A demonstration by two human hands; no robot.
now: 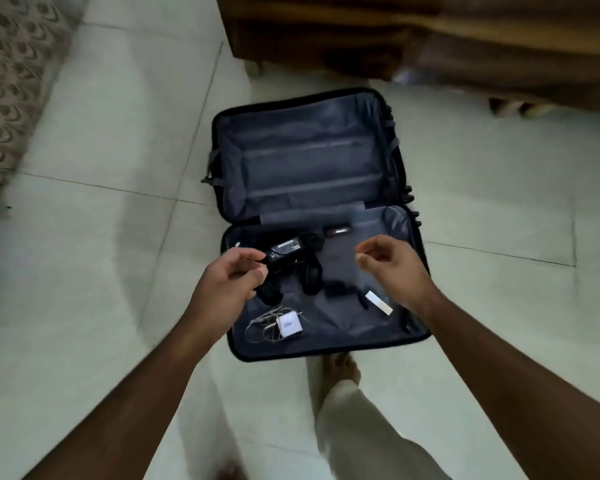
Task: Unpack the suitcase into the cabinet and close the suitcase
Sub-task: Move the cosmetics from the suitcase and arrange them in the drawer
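A black suitcase [407, 308] lies open flat on the tiled floor, its grey lining showing. The far half is bare. The near half holds a black power adapter [284, 251] with black cables, a white charger block [290, 325] with a pale tangled cable, a small dark case [336, 231], a small black box [336, 291] and a white flat stick [379, 303]. My left hand [227, 284] hovers over the near half's left edge, fingers curled and apart, holding nothing. My right hand [392, 268] hovers over its right side, fingers loosely bent, holding nothing.
Dark wooden furniture [326, 32] stands just beyond the suitcase, with a brown cloth [516, 53] hanging over its right part. A patterned mattress or cushion [11, 71] lies at the far left. My bare foot [342, 370] and pale trouser leg [368, 431] are right in front of the suitcase.
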